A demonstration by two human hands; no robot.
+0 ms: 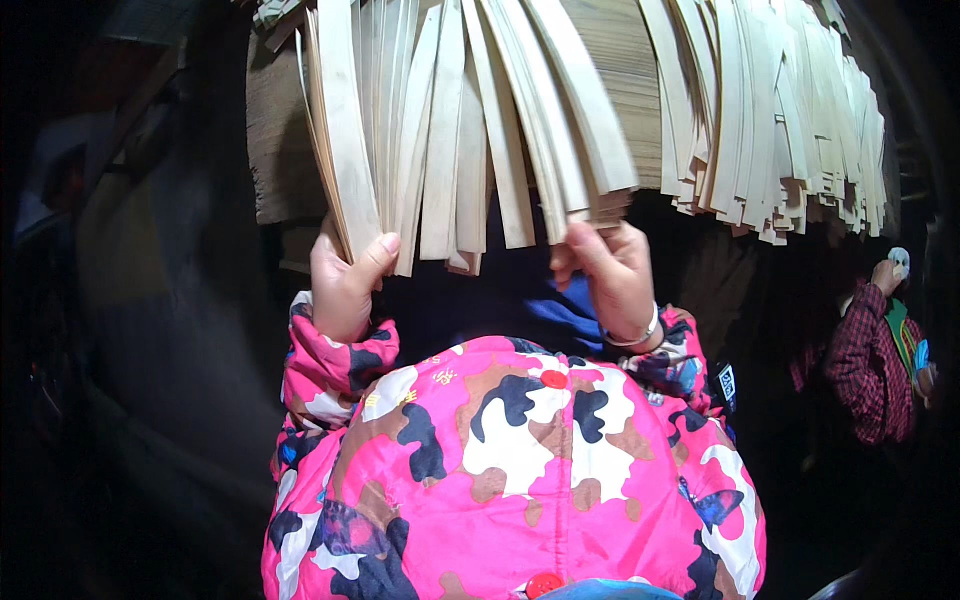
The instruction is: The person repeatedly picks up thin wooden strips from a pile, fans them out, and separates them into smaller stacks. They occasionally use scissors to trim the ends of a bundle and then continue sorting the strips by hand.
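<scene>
A loose fan of long, thin, pale wooden strips (442,157) hangs over the near edge of a wooden tabletop (626,71). My left hand (346,281) grips the leftmost bundle of strips (341,127) near its lower end, thumb across the front face. At the fan's right side, my right hand (611,266) pinches the lower ends of another stack of strips (540,127) between thumb and fingers. Between my hands several strips dangle apart, their ends uneven. The upper ends of the strips run out of view at the top.
To the right, a second large pile of similar strips (772,127) overhangs the table edge. Beyond it at far right stands a person in a checked top (874,367), one hand raised. My padded patterned jacket (525,450) fills the lower middle. The left side is dark.
</scene>
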